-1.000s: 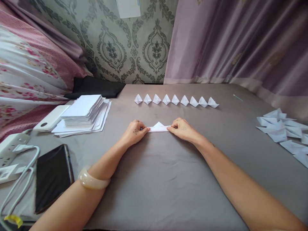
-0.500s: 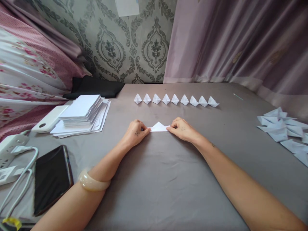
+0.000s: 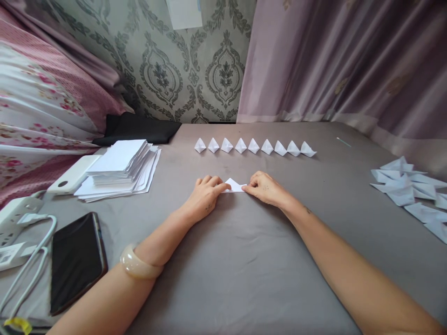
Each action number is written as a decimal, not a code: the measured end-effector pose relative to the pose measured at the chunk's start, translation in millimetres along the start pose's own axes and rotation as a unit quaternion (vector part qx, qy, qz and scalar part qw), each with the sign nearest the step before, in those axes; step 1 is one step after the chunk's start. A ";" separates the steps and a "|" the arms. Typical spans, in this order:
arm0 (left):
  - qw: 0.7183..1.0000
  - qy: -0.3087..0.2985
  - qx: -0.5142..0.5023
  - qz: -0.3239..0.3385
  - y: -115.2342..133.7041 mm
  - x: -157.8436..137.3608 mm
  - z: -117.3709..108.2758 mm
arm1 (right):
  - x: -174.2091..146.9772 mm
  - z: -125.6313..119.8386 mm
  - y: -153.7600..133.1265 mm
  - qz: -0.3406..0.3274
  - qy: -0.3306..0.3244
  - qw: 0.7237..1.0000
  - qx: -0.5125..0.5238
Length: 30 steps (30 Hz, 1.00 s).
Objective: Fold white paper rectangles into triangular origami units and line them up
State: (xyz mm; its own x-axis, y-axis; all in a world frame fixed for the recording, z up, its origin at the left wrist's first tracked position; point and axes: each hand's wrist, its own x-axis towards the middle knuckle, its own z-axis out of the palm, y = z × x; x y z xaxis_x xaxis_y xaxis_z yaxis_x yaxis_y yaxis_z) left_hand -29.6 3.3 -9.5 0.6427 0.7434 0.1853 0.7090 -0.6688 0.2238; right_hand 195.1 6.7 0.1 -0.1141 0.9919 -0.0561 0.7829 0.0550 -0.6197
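Observation:
A small folded white paper with a pointed peak lies on the grey-covered table between my hands. My right hand pinches its right end between thumb and fingers. At the left, my left hand has its thumb stretched over the paper's left part and its fingers bent around that end, hiding it. Beyond the hands stands a row of several small folded white paper pieces, each with a point on top.
To the left are a stack of white paper, a white box-like device, a dark phone and a power strip with white cables. Several folded papers lie heaped at the right. A black cloth rests at the back.
My left hand has shifted right, its thumb now over the left part of the paper instead of at its tip. My right hand has kept its hold at the other end.

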 end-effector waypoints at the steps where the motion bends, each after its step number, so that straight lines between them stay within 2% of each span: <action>1: 1.000 -0.007 0.003 0.013 0.5 0.0 -1.2 | -0.2 -1.0 0.5 -0.005 -0.007 1.000 -0.005; 5: 0.999 -0.011 0.012 0.029 -0.6 -1.0 -2.5 | -4.0 -4.5 3.5 -0.032 -0.005 0.999 -0.037; 8: 0.999 -0.015 0.028 0.037 0.3 -1.4 -2.4 | -11.3 -1.6 1.3 -0.052 0.046 0.996 -0.062; 11: 0.997 -0.018 0.054 0.044 4.4 -1.0 -3.2 | -23.2 9.5 -11.8 -0.128 0.102 0.981 -0.105; 13: 0.997 -0.020 0.068 0.045 7.2 -0.6 -4.2 | -32.7 19.7 -24.9 -0.194 0.081 0.968 -0.136; 15: 0.996 -0.031 0.069 0.050 8.9 -0.7 -5.5 | -41.7 28.7 -36.8 -0.220 0.051 0.959 -0.171; 19: 0.995 -0.057 0.059 0.052 10.1 -4.3 -8.8 | -51.8 35.5 -46.0 -0.207 0.045 0.957 -0.200; 25: 0.995 -0.082 0.056 -0.024 18.8 -13.4 -13.7 | -53.0 31.6 -42.5 -0.197 0.042 0.945 -0.257; 30: 0.993 -0.079 0.065 -0.059 26.8 -14.7 -14.7 | -54.2 31.3 -45.0 -0.170 0.050 0.937 -0.300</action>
State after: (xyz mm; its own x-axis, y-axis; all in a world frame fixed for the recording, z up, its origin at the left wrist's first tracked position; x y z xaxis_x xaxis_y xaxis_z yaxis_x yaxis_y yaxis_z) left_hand -24.3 -25.4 7.9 0.5829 0.8125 0.0109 0.8071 -0.5804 0.1083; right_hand 146.9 -53.1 6.5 -0.3847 0.9095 0.1572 0.9182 0.3946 -0.0360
